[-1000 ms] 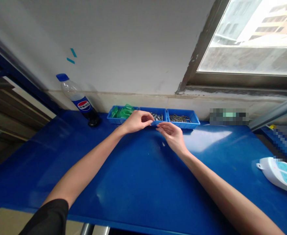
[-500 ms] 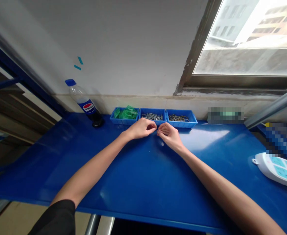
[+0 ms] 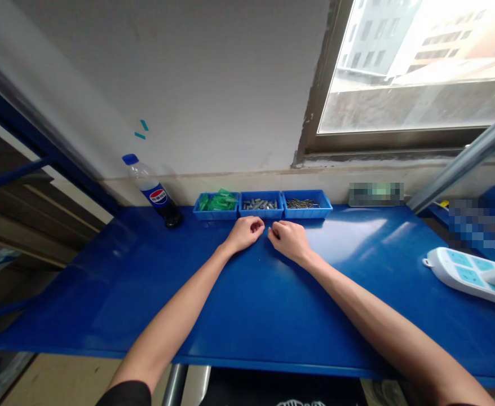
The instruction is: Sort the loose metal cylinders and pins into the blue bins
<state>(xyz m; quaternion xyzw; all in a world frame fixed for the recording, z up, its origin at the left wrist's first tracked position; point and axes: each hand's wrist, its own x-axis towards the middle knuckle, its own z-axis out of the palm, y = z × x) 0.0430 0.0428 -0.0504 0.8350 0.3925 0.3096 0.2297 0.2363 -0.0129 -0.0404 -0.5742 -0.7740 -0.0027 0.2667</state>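
My left hand (image 3: 246, 232) is closed, fingers curled towards the thumb, just in front of the middle blue tray (image 3: 261, 213). Close beside it, with a narrow gap between the two, my right hand (image 3: 290, 240) is closed with its fingers bent under. Anything pinched in either hand is too small or hidden to make out. Short grey metal pieces (image 3: 259, 204) lie in the middle tray. The left blue tray (image 3: 216, 215) holds green plastic bags (image 3: 220, 200). In the right blue tray (image 3: 308, 213) are thin, screw-like metal pieces (image 3: 301, 203).
A cola bottle (image 3: 158, 194) stands at the back left by the wall. On the right lies a white power strip (image 3: 469, 276) with a plug in it. The blue table (image 3: 230, 321) ends at a front edge near my body. A metal post (image 3: 446, 163) rises at the back right.
Both hands have drawn slightly back from the trays, and the right hand's fingers have curled in more. The camera view has shifted a little. Trays and bottle stay in place.
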